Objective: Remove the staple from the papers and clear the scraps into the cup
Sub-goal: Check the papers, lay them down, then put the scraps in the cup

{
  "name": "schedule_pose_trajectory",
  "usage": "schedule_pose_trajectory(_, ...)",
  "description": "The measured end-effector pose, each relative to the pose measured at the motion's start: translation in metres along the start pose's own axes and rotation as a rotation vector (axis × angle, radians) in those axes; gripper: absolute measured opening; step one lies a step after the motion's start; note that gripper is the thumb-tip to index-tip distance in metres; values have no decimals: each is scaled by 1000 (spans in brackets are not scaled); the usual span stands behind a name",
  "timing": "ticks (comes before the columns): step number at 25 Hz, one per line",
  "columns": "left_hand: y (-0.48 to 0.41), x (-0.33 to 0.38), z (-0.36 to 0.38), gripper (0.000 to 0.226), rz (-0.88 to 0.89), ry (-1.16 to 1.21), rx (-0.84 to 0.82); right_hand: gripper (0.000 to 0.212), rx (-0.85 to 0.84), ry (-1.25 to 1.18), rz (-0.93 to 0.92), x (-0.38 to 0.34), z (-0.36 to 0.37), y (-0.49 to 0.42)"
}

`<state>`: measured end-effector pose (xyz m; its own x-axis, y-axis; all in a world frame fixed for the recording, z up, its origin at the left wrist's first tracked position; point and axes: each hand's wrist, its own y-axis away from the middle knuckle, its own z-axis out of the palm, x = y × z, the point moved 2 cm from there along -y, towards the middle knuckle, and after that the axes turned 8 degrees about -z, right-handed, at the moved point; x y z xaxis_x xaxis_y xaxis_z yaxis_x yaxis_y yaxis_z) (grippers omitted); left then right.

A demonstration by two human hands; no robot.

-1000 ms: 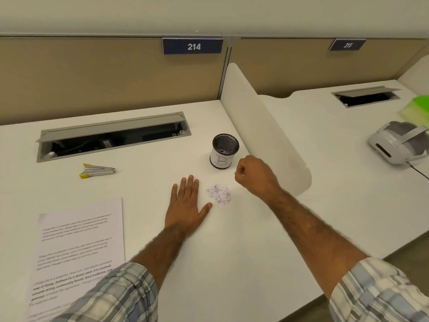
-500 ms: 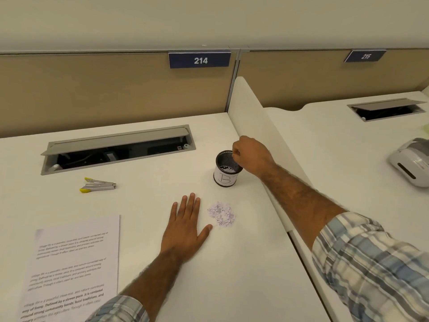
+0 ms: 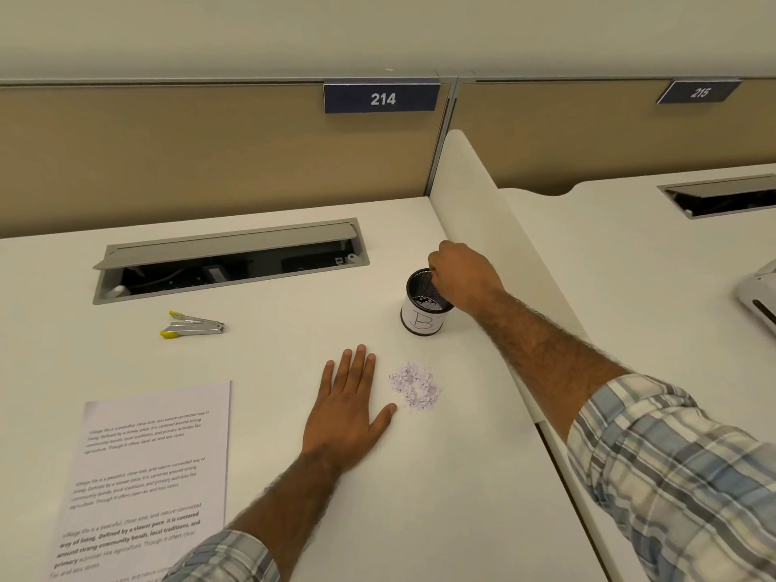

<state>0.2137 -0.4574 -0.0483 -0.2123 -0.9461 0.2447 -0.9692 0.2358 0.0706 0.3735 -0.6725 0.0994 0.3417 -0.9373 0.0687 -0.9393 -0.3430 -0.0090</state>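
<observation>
A black mesh cup (image 3: 422, 323) with a white label marked "B" stands on the white desk (image 3: 273, 371); some scraps show inside it. My right hand (image 3: 462, 275) hovers over its rim, fingertips bunched and pointing down into the opening, pinching scraps I cannot see clearly. A small pile of paper scraps (image 3: 413, 386) lies in front of the cup. My left hand (image 3: 348, 413) rests flat on the desk just left of the pile, thumb tip at its edge. Printed papers (image 3: 147, 476) lie at the near left. A staple remover with yellow tips (image 3: 193, 325) lies beyond them.
An open grey cable hatch (image 3: 231, 262) is set into the desk at the back. A white divider panel (image 3: 474, 203) rises right behind the cup and separates the neighbouring desk, where a white device (image 3: 760, 296) sits at the far right edge.
My right hand rose from beside the scrap pile and moved back to the cup, now lower over its rim. My left hand stayed flat beside the pile.
</observation>
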Motion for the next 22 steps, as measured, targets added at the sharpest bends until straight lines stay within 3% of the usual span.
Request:
schedule_pose_trajectory(8,0,2,-5,83,2,-2,-33,18,176,-181,166,-8,-21,15)
schedule_pose_trajectory(13,2,1,-12,85,1,-8,-110,12,359,-403,84,-68,-18,50)
schedule_pose_trajectory(17,16,-22,-37,82,-44,65,-72,10,215,-531,-40,-142,16,91)
schedule_pose_trajectory(22,97,-144,-80,79,-283,81,145,25,-89,-604,-133,-231,57,107)
